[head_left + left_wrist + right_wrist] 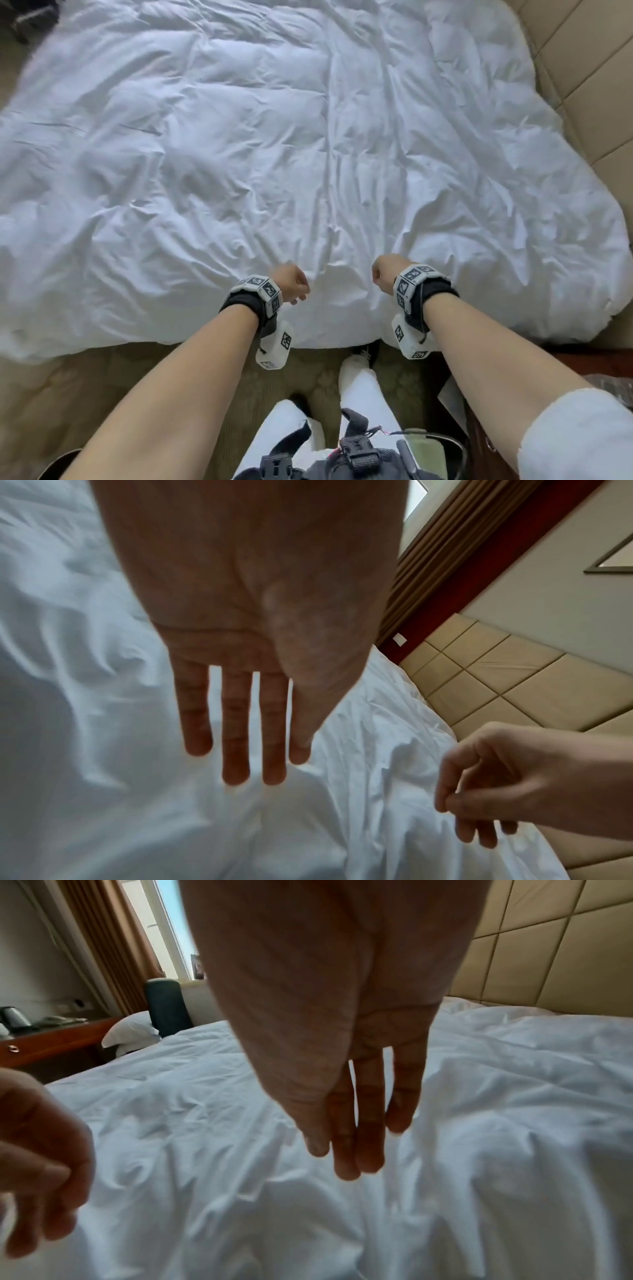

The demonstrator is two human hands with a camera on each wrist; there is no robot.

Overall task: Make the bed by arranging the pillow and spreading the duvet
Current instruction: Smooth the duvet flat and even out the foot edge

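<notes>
**Inspector A:** Left side first. 1 pillow (131,1031) sits off the bed, propped by a dark chair (166,1005) beside the wooden bench (51,1042). Not yet arranged, I judge.

**Inspector B:** Agreed. The duvet (274,137) lies spread over the whole bed, creased but covering it, its near edge hanging toward the carpet (102,394).

**Inspector A:** The left hand (291,282)?

**Inspector B:** Above the near edge, fingers straight, gripping nothing.

**Inspector A:** The right hand (385,275) matches: fingers extended, empty, just over the cloth. Whether either touches it, I cannot tell.

**Inspector B:** Far right, the padded headboard (582,102) has no pillow showing against it.

**Inspector A:** Verdict: spreading largely done, smoothing outstanding; pillow placement remains.
</notes>
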